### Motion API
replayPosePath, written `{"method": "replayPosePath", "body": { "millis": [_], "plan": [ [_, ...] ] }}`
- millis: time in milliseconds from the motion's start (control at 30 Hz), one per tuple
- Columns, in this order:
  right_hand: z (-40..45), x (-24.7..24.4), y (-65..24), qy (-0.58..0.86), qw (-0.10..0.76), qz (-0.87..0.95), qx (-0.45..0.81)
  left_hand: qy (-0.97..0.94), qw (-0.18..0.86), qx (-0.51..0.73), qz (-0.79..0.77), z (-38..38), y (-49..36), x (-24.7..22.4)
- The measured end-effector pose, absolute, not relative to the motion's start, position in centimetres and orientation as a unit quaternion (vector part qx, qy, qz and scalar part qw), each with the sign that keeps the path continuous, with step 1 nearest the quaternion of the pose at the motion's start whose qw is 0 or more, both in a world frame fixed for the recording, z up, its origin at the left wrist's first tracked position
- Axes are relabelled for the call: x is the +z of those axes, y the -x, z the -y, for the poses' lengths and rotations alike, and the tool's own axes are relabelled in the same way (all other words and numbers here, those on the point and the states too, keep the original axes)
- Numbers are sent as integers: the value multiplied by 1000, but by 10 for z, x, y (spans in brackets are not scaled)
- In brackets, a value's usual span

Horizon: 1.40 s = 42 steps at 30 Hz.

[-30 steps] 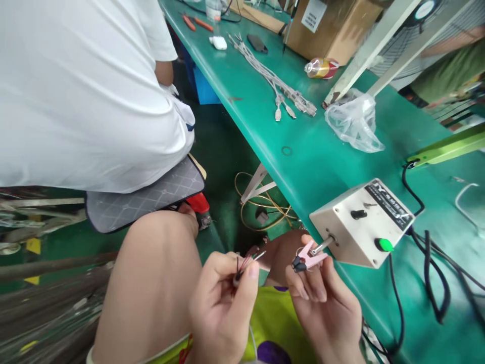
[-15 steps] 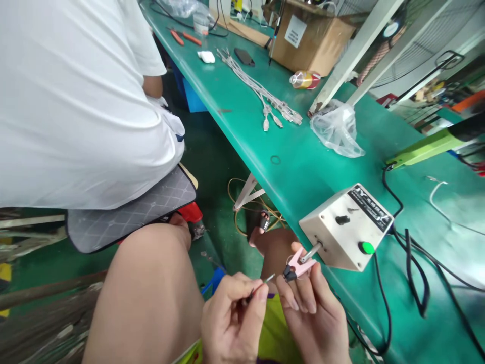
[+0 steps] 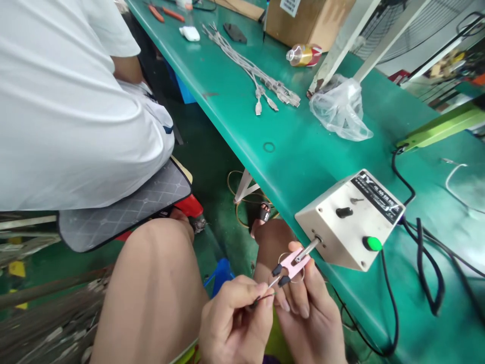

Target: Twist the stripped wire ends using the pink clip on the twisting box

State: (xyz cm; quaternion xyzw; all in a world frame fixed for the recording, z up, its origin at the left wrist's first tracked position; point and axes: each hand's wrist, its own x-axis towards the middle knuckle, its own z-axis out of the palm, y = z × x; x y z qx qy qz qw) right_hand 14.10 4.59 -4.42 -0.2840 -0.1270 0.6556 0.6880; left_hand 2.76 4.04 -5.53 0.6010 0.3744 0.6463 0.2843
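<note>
My left hand (image 3: 237, 318) is closed in a pinch on thin wires (image 3: 272, 283). A pale strand reaches up to the clip's jaws, while dark and reddish ones show at the fingertips. Fingers of my right hand (image 3: 312, 313) squeeze the handles of a pink clip (image 3: 294, 262) with black-covered tips, and its jaws stand apart. A thin wire ring loops around the clip. The clip sits on the metal shaft (image 3: 308, 248) of a cream-coloured box (image 3: 329, 235) with a black knob and a green button. Whether the strand lies between the jaws is hard to tell.
White USB cables (image 3: 250, 71) lie bundled on the green table (image 3: 235, 111). Beyond are a bottle (image 3: 305, 54), a plastic bag (image 3: 343, 111) and a cardboard box (image 3: 303, 25). Black cords (image 3: 420, 268) trail right of the control box. A person in a white shirt (image 3: 83, 116) sits at left.
My right fingers have squeezed the pink clip, bringing its handles together and spreading its jaws. The left hand's wire has come up to the jaws. The view has shifted slightly.
</note>
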Motion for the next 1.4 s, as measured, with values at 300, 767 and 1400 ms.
{"method": "replayPosePath", "body": {
  "millis": [300, 767, 1400],
  "plan": [
    [-44, -44, -141, 293, 686, 125, 655, -608, 266, 631, -401, -39, -28, -62],
    [-47, -47, -141, 293, 681, 117, 661, -592, 297, 631, -405, -40, -31, -63],
    [-28, -89, -145, 291, 622, 143, 713, -465, 351, 681, -444, -30, -54, -61]
  ]
}}
